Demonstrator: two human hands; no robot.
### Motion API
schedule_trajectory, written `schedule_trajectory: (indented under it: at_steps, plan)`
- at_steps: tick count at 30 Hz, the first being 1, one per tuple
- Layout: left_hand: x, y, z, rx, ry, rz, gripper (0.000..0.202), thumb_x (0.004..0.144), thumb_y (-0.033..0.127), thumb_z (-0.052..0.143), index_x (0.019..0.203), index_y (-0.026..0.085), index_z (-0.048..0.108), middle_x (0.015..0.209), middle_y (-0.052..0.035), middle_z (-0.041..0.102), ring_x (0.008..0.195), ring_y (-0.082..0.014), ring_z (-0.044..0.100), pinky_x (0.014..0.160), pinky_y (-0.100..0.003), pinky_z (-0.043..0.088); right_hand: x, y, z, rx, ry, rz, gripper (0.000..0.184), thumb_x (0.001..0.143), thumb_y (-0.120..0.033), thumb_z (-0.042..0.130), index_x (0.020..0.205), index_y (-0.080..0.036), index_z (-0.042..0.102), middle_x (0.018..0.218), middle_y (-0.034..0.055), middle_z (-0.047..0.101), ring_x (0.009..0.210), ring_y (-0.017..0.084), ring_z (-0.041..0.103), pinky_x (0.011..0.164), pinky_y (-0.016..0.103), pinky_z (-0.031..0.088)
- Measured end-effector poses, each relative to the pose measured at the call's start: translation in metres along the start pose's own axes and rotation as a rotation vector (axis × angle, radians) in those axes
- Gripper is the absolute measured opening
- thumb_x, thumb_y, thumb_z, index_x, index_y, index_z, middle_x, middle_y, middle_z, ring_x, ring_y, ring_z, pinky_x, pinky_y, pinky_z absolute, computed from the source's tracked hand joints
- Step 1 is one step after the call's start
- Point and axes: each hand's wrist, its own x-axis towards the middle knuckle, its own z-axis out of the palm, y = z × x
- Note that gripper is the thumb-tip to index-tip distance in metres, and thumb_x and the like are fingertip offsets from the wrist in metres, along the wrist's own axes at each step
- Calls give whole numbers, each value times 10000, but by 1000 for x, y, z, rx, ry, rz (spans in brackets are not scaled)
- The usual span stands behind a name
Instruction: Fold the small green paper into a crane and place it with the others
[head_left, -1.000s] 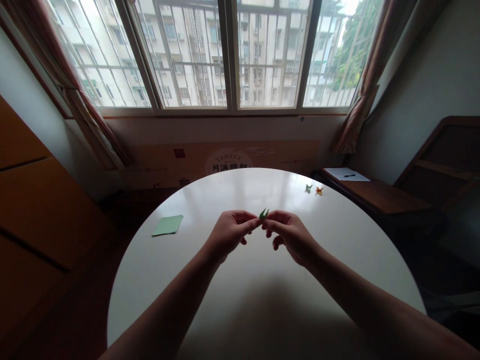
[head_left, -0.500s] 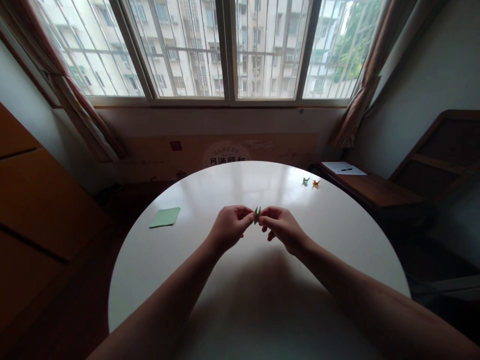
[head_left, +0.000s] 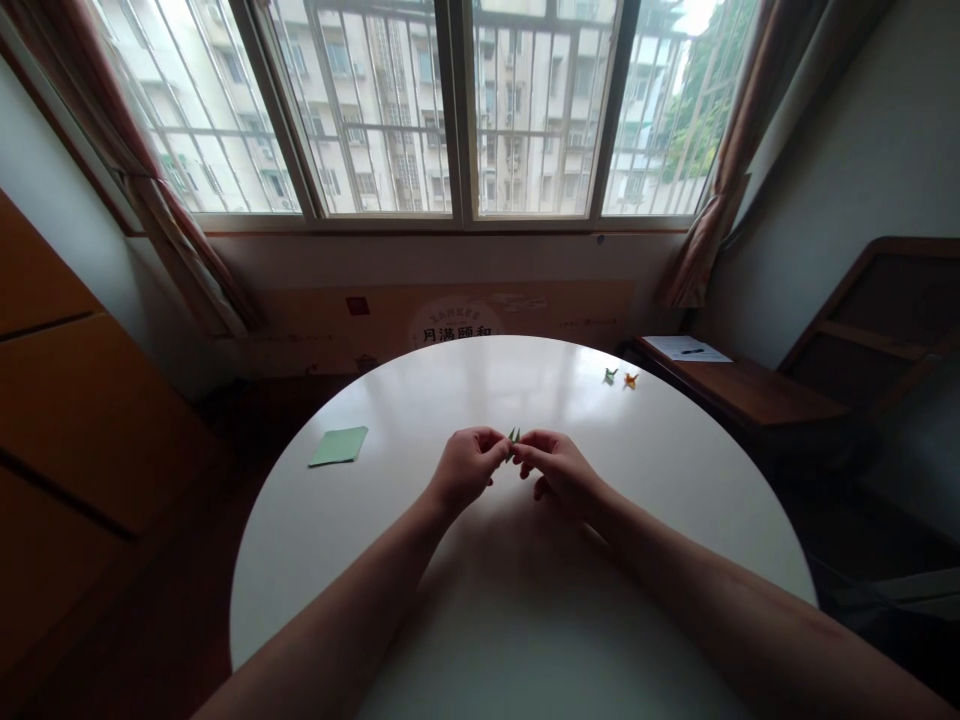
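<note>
Between my two hands, above the middle of the white table, is a small folded green paper (head_left: 514, 437) with two narrow points sticking up. My left hand (head_left: 469, 467) pinches its left side between thumb and fingers. From the right, my right hand (head_left: 559, 465) grips it the same way, and the fingertips of both hands nearly meet. Most of the folded paper's lower part is hidden behind the fingers.
A stack of light green paper squares (head_left: 338, 446) lies at the left of the round white table (head_left: 315, 560). Toward the back right stand a small green paper bird (head_left: 610, 376) and an orange one (head_left: 631, 380). Beyond them, a wooden side table (head_left: 739, 390) bears paper sheets (head_left: 686, 348) and a pen.
The whole view has tilted slightly upward, so things sit lower in the picture. My right fingers have closed in over the folded paper, covering more of it. Both hands keep their pinch.
</note>
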Motion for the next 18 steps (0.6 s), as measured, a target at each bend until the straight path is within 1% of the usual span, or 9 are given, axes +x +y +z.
schedule_trajectory:
  at_steps: [3,7,10,12,15,18]
  plan:
    - [0,-2,1,-74,-36,-51,289,778,399,646,804,123,727,729,-72,681,639,-158,600,441,-203,453,1,2,-1,13,3,-9,279,738,-426,741,821,-164,694,783,49,644,680,157,585,399,179,411]
    - [0,-6,-1,-184,-91,-135,398,772,495,653,844,111,727,872,-125,712,749,-190,633,480,-214,461,3,6,-4,41,18,-12,259,742,-408,706,846,-171,695,779,38,639,655,142,563,401,177,387]
    - [2,-11,-6,-244,-67,-174,426,775,523,648,893,119,714,1013,-146,709,806,-190,630,516,-222,462,4,8,-5,53,5,1,249,727,-400,711,822,-170,686,774,34,630,645,136,562,391,174,361]
    - [4,-15,-9,-274,-42,-194,449,784,543,633,927,122,701,1070,-160,702,823,-188,627,525,-223,448,5,8,-6,48,-2,10,250,719,-395,721,811,-165,683,764,34,625,645,137,568,386,174,352]
    - [6,-19,-10,-294,-34,-222,439,803,529,620,948,120,684,1095,-163,694,807,-169,611,527,-215,416,6,8,-7,28,-11,24,270,722,-398,736,832,-156,692,771,42,632,645,139,571,378,176,349]
    - [8,-17,-11,-286,-68,-247,401,788,503,642,910,124,683,1040,-138,701,763,-151,588,525,-209,382,7,8,-7,17,-22,32,290,717,-406,758,843,-151,698,791,46,640,640,134,576,376,176,343]
